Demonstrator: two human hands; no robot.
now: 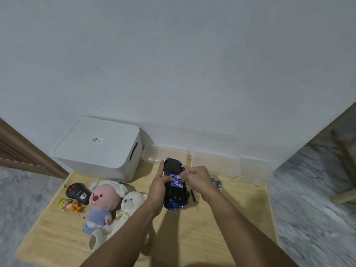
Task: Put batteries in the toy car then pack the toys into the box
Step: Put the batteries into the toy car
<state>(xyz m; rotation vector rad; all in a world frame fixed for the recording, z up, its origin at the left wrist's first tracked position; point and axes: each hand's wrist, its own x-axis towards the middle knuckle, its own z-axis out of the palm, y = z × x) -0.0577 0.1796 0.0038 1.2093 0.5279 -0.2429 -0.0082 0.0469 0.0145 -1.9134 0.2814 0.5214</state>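
white wall, wooden table [192, 237] | left hand [159, 186] grip holds toy car [174, 185] | right hand [198, 178] grip pinches battery [176, 177]

You see a blue and black toy car [175, 186] with blue-and-white batteries [176, 180] and a white box [100, 149]. The plush [102, 201] is pink with blue clothes; the bear [133, 204] is cream, the table [221, 228] light wood.

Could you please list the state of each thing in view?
Car: upside down, battery bay open, batteries inside.
Left hand: grips the car.
Right hand: pinching at the bay.
Box: lid on.
Spare batteries: lying on the table.
Plush toys: lying unpacked.
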